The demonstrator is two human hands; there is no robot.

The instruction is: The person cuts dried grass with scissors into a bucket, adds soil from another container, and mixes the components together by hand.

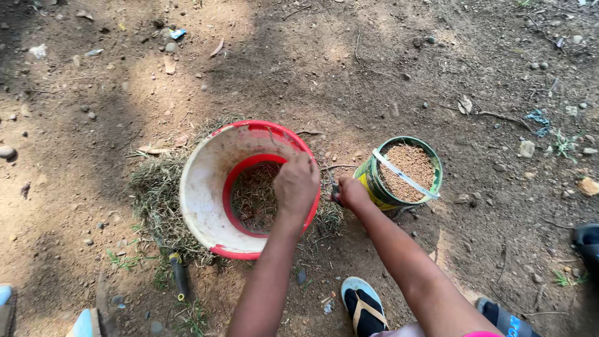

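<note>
A red and white plastic bucket ring without a bottom lies on the dirt, with cut grass and soil inside it. My left hand is closed on the ring's right rim. My right hand rests on the ground just right of the ring, closed around a small dark object that I cannot identify. Beside it stands a green and yellow tin filled with brown grainy soil, a pale strip lying across its top.
Dry cut grass is piled around the ring's left side. A tool with a yellow and black handle lies below it. My sandalled foot is at the bottom. Stones and litter are scattered over the dirt.
</note>
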